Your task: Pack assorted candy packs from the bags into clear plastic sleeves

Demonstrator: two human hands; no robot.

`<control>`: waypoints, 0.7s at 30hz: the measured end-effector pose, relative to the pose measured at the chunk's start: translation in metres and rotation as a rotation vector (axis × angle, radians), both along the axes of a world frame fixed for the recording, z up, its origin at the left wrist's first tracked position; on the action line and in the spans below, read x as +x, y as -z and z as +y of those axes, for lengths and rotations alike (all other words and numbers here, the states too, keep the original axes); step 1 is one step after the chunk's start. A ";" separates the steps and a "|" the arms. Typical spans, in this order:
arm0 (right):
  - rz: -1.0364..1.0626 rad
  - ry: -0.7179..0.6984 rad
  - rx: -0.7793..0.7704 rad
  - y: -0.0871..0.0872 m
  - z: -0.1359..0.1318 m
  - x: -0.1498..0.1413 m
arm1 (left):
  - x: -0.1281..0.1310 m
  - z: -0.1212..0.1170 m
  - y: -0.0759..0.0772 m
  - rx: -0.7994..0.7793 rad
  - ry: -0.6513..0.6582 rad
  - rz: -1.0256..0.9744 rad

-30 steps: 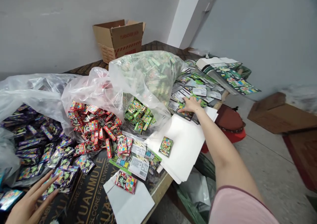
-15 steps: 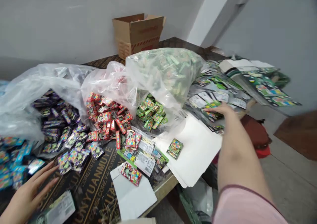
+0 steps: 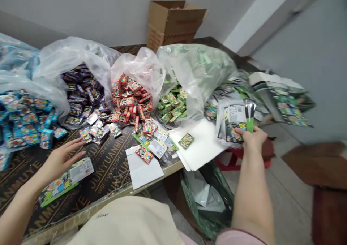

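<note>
My right hand (image 3: 254,139) is closed on a fanned bunch of printed pouches (image 3: 233,119), black and green with white labels, raised at the table's right end. My left hand (image 3: 58,162) is open, fingers spread, above one flat printed pouch (image 3: 81,170) and beside small purple packets (image 3: 97,133). Near the front edge, a red packet (image 3: 144,154) sits on a white sheet (image 3: 143,171). A green packet (image 3: 186,140) rests on white paper (image 3: 202,153). Between them are flat pouches (image 3: 158,148) with red packets on top.
Plastic bags spill blue packets (image 3: 24,120), purple packets (image 3: 84,86), red packets (image 3: 132,98) and green packets (image 3: 172,104) across the dark printed board (image 3: 108,165). Behind stands an open carton (image 3: 179,24). More pouches (image 3: 287,97) overhang the right. Below hangs a green bag (image 3: 189,198).
My right hand has lifted a bunch of pouches from the pile at the right, toward me. My left hand stays open near the purple packets. The view has shifted.
</note>
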State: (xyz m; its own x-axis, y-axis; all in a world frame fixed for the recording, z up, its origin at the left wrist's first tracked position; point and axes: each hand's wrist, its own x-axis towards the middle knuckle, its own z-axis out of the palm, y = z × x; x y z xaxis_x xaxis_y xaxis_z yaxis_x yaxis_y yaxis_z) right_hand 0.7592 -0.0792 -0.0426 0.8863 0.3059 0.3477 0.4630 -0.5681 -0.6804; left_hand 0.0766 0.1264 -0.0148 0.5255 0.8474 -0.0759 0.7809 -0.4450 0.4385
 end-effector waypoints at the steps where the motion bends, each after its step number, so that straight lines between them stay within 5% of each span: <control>1: 0.008 0.054 0.053 -0.011 -0.013 -0.008 | 0.002 0.000 0.000 -0.005 -0.011 -0.016; 5: -0.012 0.028 0.272 -0.072 -0.058 -0.074 | 0.051 -0.020 -0.036 0.174 0.044 -0.134; 7: -0.183 -0.122 0.166 -0.103 -0.063 -0.122 | 0.091 -0.050 -0.070 0.388 0.103 -0.198; 9: -0.341 -0.339 0.035 -0.124 -0.055 -0.173 | 0.132 -0.085 -0.101 0.421 0.193 -0.236; 11: -0.442 -0.707 -0.153 -0.133 -0.036 -0.222 | 0.165 -0.114 -0.116 0.321 0.355 -0.258; 13: -0.411 -1.040 -0.312 -0.133 -0.013 -0.265 | 0.183 -0.131 -0.112 0.245 0.463 -0.275; 16: -0.201 -1.343 -0.326 -0.125 0.017 -0.312 | 0.183 -0.132 -0.081 0.117 0.427 -0.237; 18: -0.081 -1.414 -0.283 -0.118 0.030 -0.328 | 0.171 -0.121 -0.057 -0.013 0.331 -0.215; 21: -0.006 -1.276 -0.246 -0.102 0.042 -0.334 | 0.144 -0.101 -0.028 -0.248 0.134 -0.404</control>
State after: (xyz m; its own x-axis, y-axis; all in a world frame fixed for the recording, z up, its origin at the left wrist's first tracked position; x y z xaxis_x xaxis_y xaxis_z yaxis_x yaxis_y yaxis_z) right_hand 0.4248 -0.0372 0.0589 -0.0774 0.9833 0.1647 0.7688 0.1641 -0.6181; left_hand 0.2206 0.0256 0.0136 0.6574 0.7528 -0.0340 0.4695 -0.3739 0.7998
